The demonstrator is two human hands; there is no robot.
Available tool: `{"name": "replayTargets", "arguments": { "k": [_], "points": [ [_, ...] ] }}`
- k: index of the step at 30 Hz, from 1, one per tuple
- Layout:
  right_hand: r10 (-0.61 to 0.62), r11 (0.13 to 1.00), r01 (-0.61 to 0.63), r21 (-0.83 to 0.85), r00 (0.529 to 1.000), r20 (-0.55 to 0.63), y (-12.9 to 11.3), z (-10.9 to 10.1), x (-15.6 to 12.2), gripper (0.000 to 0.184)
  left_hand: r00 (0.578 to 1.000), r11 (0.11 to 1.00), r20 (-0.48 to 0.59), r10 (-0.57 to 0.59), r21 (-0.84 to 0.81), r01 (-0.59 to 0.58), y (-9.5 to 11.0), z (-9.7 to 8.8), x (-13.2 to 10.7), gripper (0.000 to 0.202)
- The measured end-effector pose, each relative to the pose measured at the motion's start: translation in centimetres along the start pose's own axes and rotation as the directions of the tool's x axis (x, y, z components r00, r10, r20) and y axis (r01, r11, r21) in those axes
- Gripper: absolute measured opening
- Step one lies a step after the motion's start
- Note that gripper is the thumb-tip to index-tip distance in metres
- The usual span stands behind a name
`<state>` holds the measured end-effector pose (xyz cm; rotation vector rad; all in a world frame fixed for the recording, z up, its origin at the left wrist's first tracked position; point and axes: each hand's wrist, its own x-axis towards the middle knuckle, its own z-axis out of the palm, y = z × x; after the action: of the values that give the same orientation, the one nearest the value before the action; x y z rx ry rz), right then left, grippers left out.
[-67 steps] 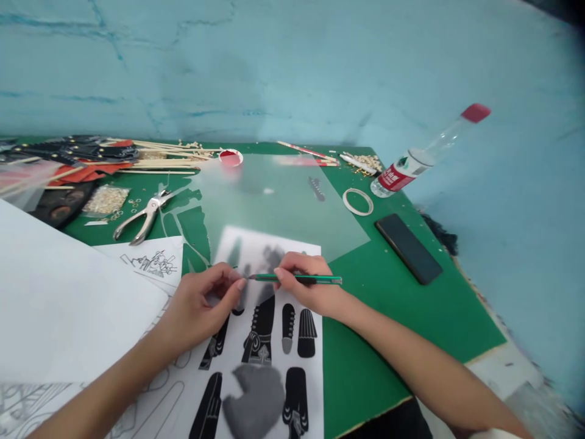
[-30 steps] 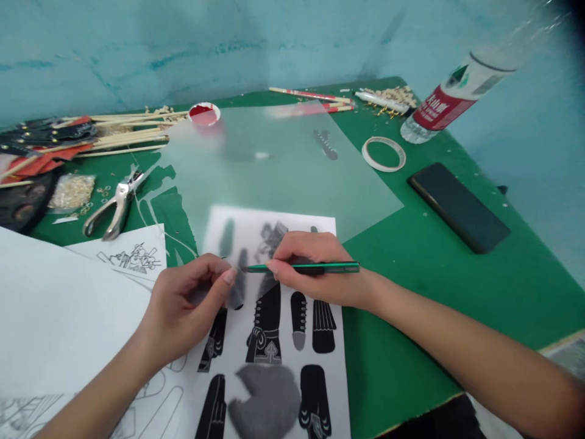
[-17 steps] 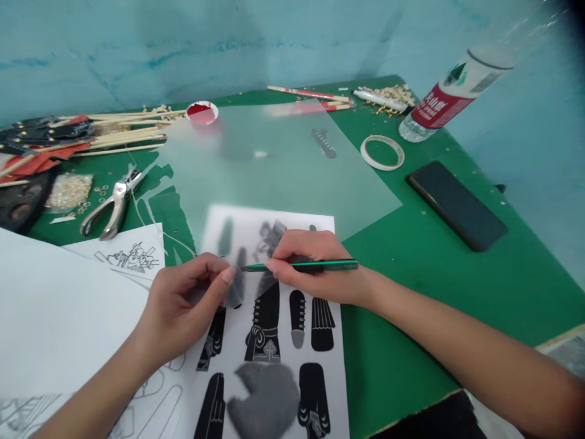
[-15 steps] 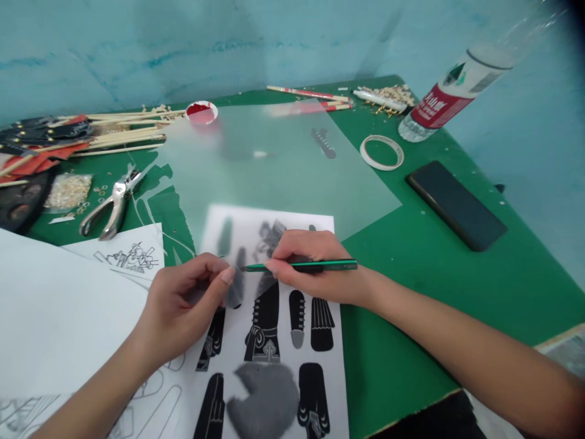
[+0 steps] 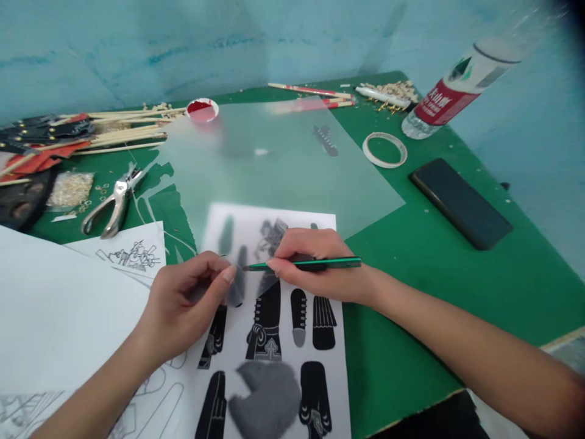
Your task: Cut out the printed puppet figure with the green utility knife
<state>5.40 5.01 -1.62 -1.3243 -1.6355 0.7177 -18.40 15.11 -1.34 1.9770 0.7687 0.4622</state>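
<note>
My right hand [image 5: 315,265] grips a green craft knife [image 5: 320,264] lying almost level, its tip pointing left at a translucent sheet [image 5: 283,164]. That sheet lies over a white printed page [image 5: 278,329] with several black figure parts. My left hand [image 5: 189,302] is curled, its fingertips pinching and pressing the sheet's near edge just left of the knife tip. Both hands rest on the page, over a green cutting mat [image 5: 434,268].
At the left lie a metal hole punch [image 5: 112,204], bamboo sticks [image 5: 123,131], a bag of small rings [image 5: 68,190] and white sheets [image 5: 59,305]. A red paint cap [image 5: 202,110] sits at the back. A tape ring [image 5: 384,149], black phone [image 5: 459,203] and water bottle [image 5: 452,91] are at right.
Since 2.2 s ago my view has moved closer and tilted down. Over the last second both hands have stayed almost still, the knife tip holding near my left fingertips.
</note>
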Motion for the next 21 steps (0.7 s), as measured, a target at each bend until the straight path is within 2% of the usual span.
{"name": "replayTargets", "arguments": {
  "k": [21],
  "points": [
    [0.002,1.000,-0.002,0.006,1.000,-0.007,0.05,0.02,-0.09,0.022,1.000,1.000,0.002,0.001,-0.016,-0.001,-0.14,-0.02,-0.18,0.022]
  ]
}}
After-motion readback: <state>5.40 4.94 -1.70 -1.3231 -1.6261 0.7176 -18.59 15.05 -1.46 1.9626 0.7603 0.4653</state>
